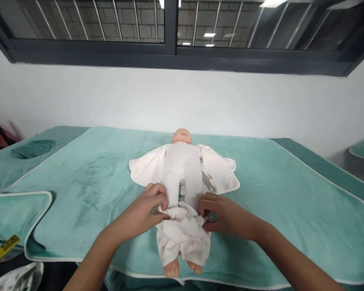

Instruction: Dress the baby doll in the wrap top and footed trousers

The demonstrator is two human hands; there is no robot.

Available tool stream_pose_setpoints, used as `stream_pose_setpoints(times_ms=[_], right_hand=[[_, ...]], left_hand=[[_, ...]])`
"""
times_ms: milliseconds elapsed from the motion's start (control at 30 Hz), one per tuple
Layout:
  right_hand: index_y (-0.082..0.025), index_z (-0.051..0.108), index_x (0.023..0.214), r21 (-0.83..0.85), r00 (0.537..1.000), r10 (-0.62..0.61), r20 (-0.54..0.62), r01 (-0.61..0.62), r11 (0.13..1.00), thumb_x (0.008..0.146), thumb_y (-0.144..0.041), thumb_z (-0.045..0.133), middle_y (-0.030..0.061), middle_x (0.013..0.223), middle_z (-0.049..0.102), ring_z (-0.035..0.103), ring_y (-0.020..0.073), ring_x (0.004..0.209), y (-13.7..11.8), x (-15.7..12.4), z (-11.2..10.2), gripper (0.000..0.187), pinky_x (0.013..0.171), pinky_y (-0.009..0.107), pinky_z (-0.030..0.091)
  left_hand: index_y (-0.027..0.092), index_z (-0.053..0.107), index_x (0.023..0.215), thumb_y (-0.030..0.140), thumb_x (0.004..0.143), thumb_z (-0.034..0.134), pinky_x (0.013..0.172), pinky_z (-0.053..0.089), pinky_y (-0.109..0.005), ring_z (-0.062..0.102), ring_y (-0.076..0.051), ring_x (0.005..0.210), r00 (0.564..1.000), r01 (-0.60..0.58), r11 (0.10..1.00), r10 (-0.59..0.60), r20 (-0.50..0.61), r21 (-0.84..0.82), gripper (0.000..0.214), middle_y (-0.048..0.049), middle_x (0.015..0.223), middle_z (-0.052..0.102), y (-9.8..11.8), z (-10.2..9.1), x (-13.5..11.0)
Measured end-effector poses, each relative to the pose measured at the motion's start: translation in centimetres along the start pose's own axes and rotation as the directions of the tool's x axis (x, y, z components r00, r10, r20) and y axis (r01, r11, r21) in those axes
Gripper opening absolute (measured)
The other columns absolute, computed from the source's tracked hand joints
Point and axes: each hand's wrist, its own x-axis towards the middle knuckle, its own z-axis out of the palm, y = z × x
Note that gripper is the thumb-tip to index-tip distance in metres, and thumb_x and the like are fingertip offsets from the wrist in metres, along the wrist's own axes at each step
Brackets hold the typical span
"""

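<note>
A baby doll (182, 136) lies on its back, head toward the wall, with a pale cloth body and cloth upper legs. A white top (150, 163) spreads out on both sides of its body. White printed trousers (184, 232) cover its lower legs, and the bare feet stick out below the cuffs. My left hand (151, 206) pinches the waistband at its left edge, between thumb and fingers. At the right edge of the same waistband, my right hand (221, 214) is closed on the fabric. The waistband sits around the doll's thighs, bunched between both hands.
A teal blanket (87, 194) with white edging covers the table, its near left corner folded over. Behind stand a white wall (182, 97) and a dark-framed window (171, 54). A yellow strip (3, 250) and printed cloth (21, 277) lie at lower left.
</note>
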Motion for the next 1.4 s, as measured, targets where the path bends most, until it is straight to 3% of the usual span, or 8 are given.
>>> stream_pose_setpoints(times_ms=[133, 233, 333, 567, 833, 1033, 1200, 1400], right_hand=[[-0.02, 0.059, 0.089, 0.08, 0.999, -0.014, -0.033, 0.016, 0.997, 0.089, -0.028, 0.056, 0.0003, 0.085, 0.056, 0.05, 0.0128, 0.078, -1.1, 0.8, 0.2, 0.009, 0.069, 0.024, 0.037], [-0.018, 0.057, 0.082, 0.163, 0.99, -0.023, -0.142, 0.046, 0.986, 0.092, -0.029, 0.05, 0.0007, 0.083, 0.052, 0.047, 0.0127, 0.078, -1.4, 2.1, 0.4, 0.017, 0.07, 0.025, 0.036], [-0.018, 0.055, 0.082, 0.34, 0.994, 0.03, -0.101, 0.006, 0.941, 0.086, -0.031, 0.059, -0.0008, 0.081, 0.048, 0.042, 0.0114, 0.073, -1.4, 3.4, 0.4, 0.014, 0.065, 0.024, 0.034], [-0.017, 0.049, 0.075, 0.725, 0.982, 0.188, 0.024, -0.146, 0.673, 0.085, -0.056, 0.056, -0.0045, 0.065, 0.033, 0.028, 0.0072, 0.056, -0.7, 5.2, -0.6, 0.041, 0.049, 0.023, 0.02], [-0.017, 0.043, 0.063, 0.648, 0.954, 0.297, 0.042, -0.252, 0.719, 0.084, -0.054, 0.057, -0.0045, 0.063, 0.029, 0.026, 0.0079, 0.057, 0.6, 4.9, -1.3, 0.045, 0.052, 0.024, 0.02], [-0.017, 0.065, 0.084, 0.544, 0.959, 0.081, 0.271, -0.222, 0.809, 0.083, -0.048, 0.06, -0.002, 0.07, 0.047, 0.038, 0.01, 0.065, -0.8, 6.1, -2.4, 0.031, 0.059, 0.024, 0.029], [-0.018, 0.061, 0.082, 0.341, 0.986, 0.109, 0.13, -0.147, 0.928, 0.075, -0.038, 0.067, -0.0037, 0.07, 0.048, 0.04, 0.0096, 0.064, -2.0, 6.5, -1.4, 0.021, 0.056, 0.023, 0.029], [-0.018, 0.047, 0.067, 0.138, 0.991, 0.133, 0.021, -0.135, 0.981, 0.083, -0.046, 0.058, -0.0053, 0.063, 0.044, 0.038, 0.0081, 0.059, -1.0, 5.0, -1.4, 0.034, 0.053, 0.023, 0.025]], left_hand=[[0.021, 0.049, 0.088, 0.022, 0.093, 0.041, 0.083, 0.042, -0.031, 0.054, -0.018, 0.094, 0.965, -0.018, 0.999, 0.024, -0.261, 0.026, 0.01, -0.0037, 0.098, 0.059, -0.6, 1.7, 0.8], [0.021, 0.046, 0.092, 0.025, 0.094, 0.04, 0.079, 0.043, -0.031, 0.057, -0.018, 0.089, 0.868, 0.048, 0.996, -0.081, -0.489, -0.081, 0.008, -0.0038, 0.095, 0.061, -0.8, 2.9, 1.6], [0.021, 0.045, 0.093, 0.023, 0.092, 0.044, 0.076, 0.045, -0.028, 0.058, -0.016, 0.087, 0.825, 0.02, 0.987, -0.105, -0.555, -0.157, 0.002, -0.0026, 0.094, 0.061, -0.2, 3.4, 2.4], [0.022, 0.058, 0.098, 0.011, 0.084, 0.052, 0.072, 0.042, -0.024, 0.056, -0.014, 0.082, 0.895, -0.068, 0.992, 0.014, -0.447, -0.105, 0.019, 0.0003, 0.089, 0.058, 0.8, 2.3, 2.5], [0.022, 0.067, 0.096, 0.032, 0.086, 0.06, 0.074, 0.044, -0.025, 0.06, -0.016, 0.086, 0.974, 0.031, 0.966, -0.087, -0.211, -0.256, 0.015, -0.0021, 0.093, 0.063, 1.4, 0.3, 2.0], [0.022, 0.07, 0.105, 0.039, 0.096, 0.041, 0.074, 0.045, -0.026, 0.06, -0.016, 0.083, 0.99, 0.036, 0.928, -0.084, -0.114, -0.37, 0.035, -0.0038, 0.091, 0.065, 2.8, -0.3, 2.8], [0.026, 0.068, 0.104, 0.036, 0.086, 0.057, 0.066, 0.042, -0.024, 0.056, -0.015, 0.08, 0.992, 0.12, 0.967, -0.127, -0.018, -0.225, 0.023, -0.001, 0.093, 0.063, 3.0, -0.7, 2.3], [0.021, 0.061, 0.08, 0.036, 0.089, 0.05, 0.062, 0.036, -0.026, 0.053, -0.014, 0.072, 0.992, 0.098, 0.991, -0.09, -0.089, 0.091, 0.02, 0.0006, 0.081, 0.059, 0.4, -1.0, 1.7]])
